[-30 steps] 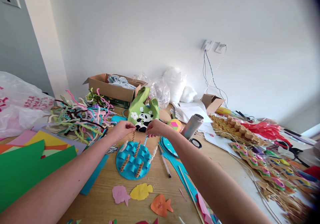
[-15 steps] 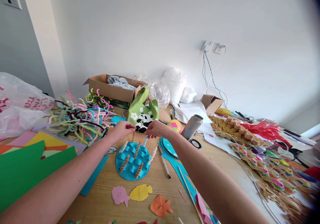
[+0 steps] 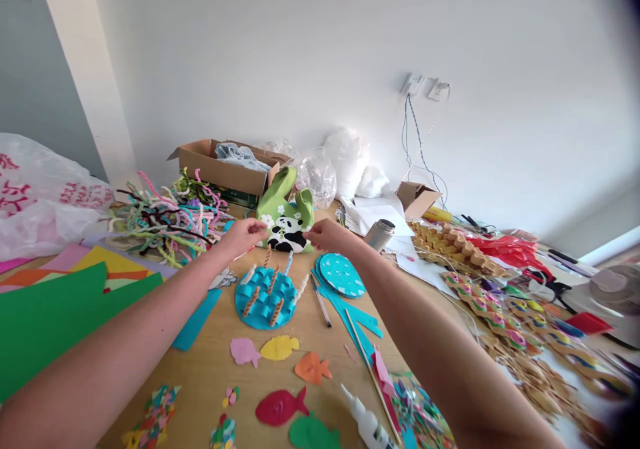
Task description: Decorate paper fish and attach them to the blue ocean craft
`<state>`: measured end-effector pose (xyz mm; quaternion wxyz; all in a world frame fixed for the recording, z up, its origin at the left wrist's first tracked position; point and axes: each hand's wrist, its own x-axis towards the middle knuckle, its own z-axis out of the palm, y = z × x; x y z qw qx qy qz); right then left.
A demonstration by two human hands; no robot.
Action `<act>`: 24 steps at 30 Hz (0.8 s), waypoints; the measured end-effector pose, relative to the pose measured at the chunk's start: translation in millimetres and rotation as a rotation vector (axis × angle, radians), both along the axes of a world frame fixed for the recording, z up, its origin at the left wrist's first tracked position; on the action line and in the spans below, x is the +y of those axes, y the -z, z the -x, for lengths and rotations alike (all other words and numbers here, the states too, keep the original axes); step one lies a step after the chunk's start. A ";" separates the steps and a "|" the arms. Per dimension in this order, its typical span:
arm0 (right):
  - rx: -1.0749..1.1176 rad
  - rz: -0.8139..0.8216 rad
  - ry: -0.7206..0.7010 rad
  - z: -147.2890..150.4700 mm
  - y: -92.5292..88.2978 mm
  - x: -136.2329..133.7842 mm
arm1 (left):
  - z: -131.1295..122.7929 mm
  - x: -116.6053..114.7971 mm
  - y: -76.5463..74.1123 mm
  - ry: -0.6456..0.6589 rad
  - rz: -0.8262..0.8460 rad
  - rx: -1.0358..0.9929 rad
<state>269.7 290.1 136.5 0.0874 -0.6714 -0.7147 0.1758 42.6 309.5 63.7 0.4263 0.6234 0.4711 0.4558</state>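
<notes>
My left hand hovers before the left edge of a green bag with a panda on it, its fingers loosely curled and slightly apart. At the bag's right side, the fingertips of my right hand come together; whatever is between them is hidden. Just below both hands lies a round blue woven paper disc. Brown twisted sticks, whitish ones and a light blue twist stand up from it. Neither hand touches the disc.
Nearer to me lie paper fish, including a red one, and a glue bottle. Right of the disc are a pen and spotted blue discs. Pipe cleaners pile up left, beside green paper.
My hands have moved apart and away from the disc, to either side of the panda bag. The light blue twist stands free of my right hand. The view has tilted down.
</notes>
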 end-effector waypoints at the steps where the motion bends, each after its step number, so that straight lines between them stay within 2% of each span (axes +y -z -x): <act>1: 0.016 -0.027 0.012 -4.1 -4.3 -6.1 | -0.2 -1.0 -2.6 -0.033 -0.013 -0.036; 3: 0.065 -0.077 0.026 -13.4 -12.2 -21.1 | -0.7 -3.9 -7.8 -0.095 -0.067 -0.096; 6: 0.156 -0.152 0.026 -28.4 -21.1 -51.6 | -1.2 -14.0 -17.2 -0.113 -0.116 -0.143; 11: 0.334 -0.112 0.004 -45.0 -22.6 -118.7 | -2.9 -51.4 -34.6 -0.125 -0.238 -0.064; 17: 0.420 -0.020 -0.011 -40.5 -19.8 -190.9 | -6.3 -108.5 -45.3 0.032 -0.315 0.014; 20: 0.425 -0.006 -0.021 -33.4 -20.4 -215.0 | -5.4 -135.5 -47.5 0.130 -0.305 0.086; 24: 0.258 -0.090 -0.038 -22.9 -9.0 -235.2 | -7.1 -168.5 -40.1 0.179 -0.315 0.263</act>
